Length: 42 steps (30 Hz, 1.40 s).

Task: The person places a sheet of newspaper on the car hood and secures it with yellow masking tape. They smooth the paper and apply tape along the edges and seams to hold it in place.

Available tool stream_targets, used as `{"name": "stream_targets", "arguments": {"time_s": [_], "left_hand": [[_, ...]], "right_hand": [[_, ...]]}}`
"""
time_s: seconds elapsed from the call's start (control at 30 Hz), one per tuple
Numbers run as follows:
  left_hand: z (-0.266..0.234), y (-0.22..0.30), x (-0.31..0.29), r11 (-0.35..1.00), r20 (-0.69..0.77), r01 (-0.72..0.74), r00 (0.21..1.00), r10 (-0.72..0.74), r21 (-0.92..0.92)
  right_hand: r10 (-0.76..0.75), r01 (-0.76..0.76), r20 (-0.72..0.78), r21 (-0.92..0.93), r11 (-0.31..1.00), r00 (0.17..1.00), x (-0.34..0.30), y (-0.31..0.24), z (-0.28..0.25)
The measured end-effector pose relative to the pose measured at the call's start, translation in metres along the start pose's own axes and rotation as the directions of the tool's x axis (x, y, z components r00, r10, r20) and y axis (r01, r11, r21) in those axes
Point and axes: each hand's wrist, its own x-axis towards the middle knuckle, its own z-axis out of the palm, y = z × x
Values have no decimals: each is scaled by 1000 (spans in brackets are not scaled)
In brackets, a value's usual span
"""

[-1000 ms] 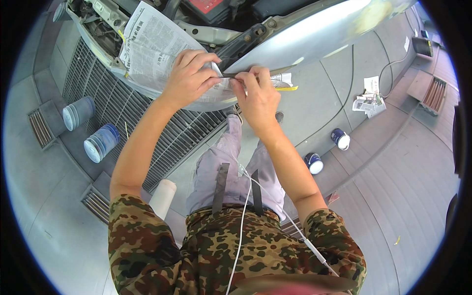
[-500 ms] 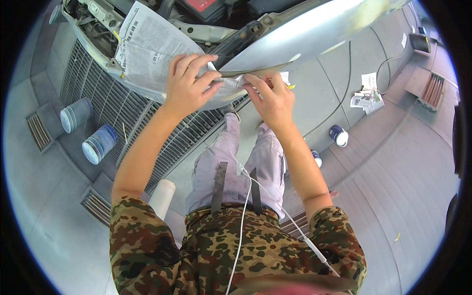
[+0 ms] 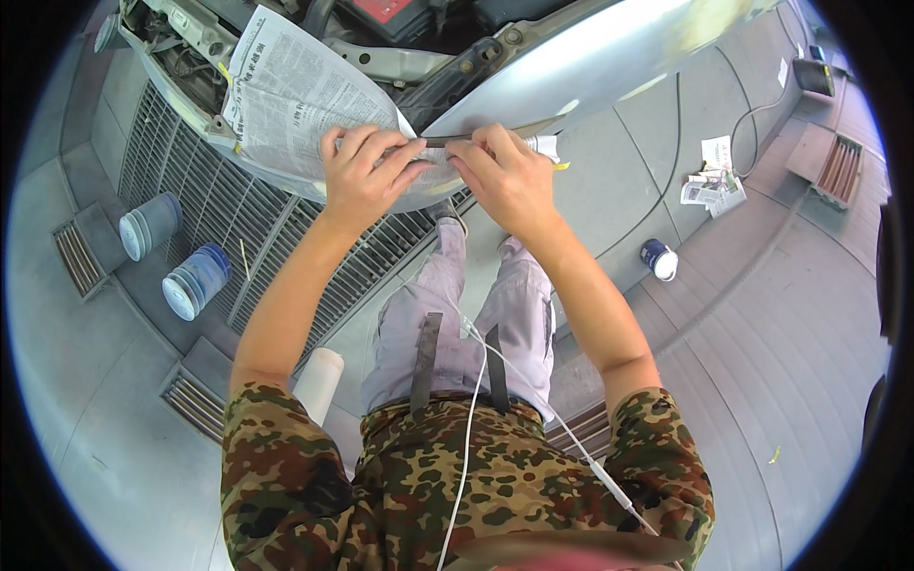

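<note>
Pressing paper to the car's edge
My left hand lies flat, fingers spread, on the printed newspaper sheet; my right hand pinches the tape strip along the silver car fender.

The person wears a short-sleeved camouflage shirt in green, brown and tan blotches, the sleeves ending above the elbows. Both forearms are bare, as are the left hand and right hand. Pale lilac trousers carry two dark straps hanging from the waist. A thin white cable runs down the front.
</note>
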Motion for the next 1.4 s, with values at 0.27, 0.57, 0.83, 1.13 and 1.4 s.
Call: {"name": "stream_targets", "arguments": {"time_s": [0.27, 0.57, 0.83, 1.13, 1.4], "left_hand": [[-6, -5, 4, 996, 19, -88, 996, 88, -12], [-9, -12, 12, 990, 129, 106, 987, -94, -93], [-5, -9, 6, 986, 68, 158, 986, -155, -50], [-5, -1, 16, 994, 91, 85, 993, -78, -74], [11, 3, 19, 995, 90, 67, 994, -60, -79]], "right_hand": [[-12, 14, 59, -43, 999, 998, 4, -5, 5], [123, -111, 98, -114, 987, 988, 11, -10, 9], [206, -201, 138, -50, 978, 969, 0, 14, -17], [119, -106, 159, -88, 990, 980, 1, 13, -16], [23, -24, 74, 13, 1000, 997, 8, 21, 0]]}}
